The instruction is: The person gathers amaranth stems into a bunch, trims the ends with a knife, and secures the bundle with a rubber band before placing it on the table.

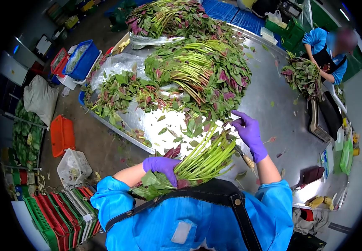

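Observation:
My left hand [163, 166], in a purple glove, is closed around a bunch of leafy greens [204, 161], apparently amaranth. Its pale green stems point up and right, and its leaves hang by my apron. My right hand [248, 133], gloved in purple too, is above the table just past the stem ends. Its fingertips are bent together near a dark leaf scrap; what is between them is too small to make out. Below my right wrist lies a knife [247, 160] with a wooden handle, its blade partly hidden by the stems.
A large pile of amaranth [202, 71] covers the far middle of the metal table [269, 108], with loose leaves around it. Plastic wrap [122, 67] lies at the left. Another person [325, 54] holds greens at the right. Crates [61, 136] stand on the floor to the left.

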Demonstrator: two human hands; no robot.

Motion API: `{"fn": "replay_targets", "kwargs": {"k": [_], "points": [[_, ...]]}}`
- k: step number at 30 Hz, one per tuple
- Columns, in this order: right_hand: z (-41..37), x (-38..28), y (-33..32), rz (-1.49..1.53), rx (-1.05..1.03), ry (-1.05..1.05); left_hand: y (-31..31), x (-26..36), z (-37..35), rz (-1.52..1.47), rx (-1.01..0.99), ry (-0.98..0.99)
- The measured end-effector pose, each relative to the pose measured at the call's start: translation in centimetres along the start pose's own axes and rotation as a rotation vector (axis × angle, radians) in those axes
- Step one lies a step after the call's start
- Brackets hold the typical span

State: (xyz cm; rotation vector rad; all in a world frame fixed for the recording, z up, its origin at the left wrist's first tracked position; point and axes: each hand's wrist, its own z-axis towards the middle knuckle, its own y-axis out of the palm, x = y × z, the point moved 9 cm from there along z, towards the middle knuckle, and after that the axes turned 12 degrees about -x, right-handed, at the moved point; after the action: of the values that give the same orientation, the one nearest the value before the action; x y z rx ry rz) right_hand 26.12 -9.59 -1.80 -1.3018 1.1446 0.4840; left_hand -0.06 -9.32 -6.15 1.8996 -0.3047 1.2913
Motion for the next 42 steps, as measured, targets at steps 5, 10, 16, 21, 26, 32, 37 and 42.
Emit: {"fn": "replay_targets", "kwargs": {"k": [5,10,16,21,26,32,37,42], "points": [[-1.2,-1.5,5.0,0.167,-0.432,-0.116,0.3,0.0,0.6,0.003,-0.036,0.008],[1.3,5.5,-1.3,0.599,-0.046,0.112,0.5,0.4,0.3,0.021,-0.016,0.047],[-2.7,-2.2,3.3,0.069,-0.505,0.070,0.5,1.1,0.3,-0.062,0.018,0.141],[-2.8,1.2,5.7,0.148,-0.610,0.108,0.5,0.6,0.4,-0.055,-0.006,0.057],[-1.0,2.1,-2.7,-0.261,-0.014,0.131,0.1,-0.1,-0.2,0.030,0.041,0.084],[-4.2,-6.4,5.0,-0.059,-0.499,-0.179,0.3,0.4,0.5,-0.046,-0.024,0.035],[-5.4,-8.6,9.6,0.096,-0.692,-0.224,0.2,-0.7,0.3,-0.060,-0.027,-0.010],[-4.1,-7.3,6.5,0.258,-0.561,-0.186,0.0,-0.2,0.2,-0.171,-0.001,0.111]]}}
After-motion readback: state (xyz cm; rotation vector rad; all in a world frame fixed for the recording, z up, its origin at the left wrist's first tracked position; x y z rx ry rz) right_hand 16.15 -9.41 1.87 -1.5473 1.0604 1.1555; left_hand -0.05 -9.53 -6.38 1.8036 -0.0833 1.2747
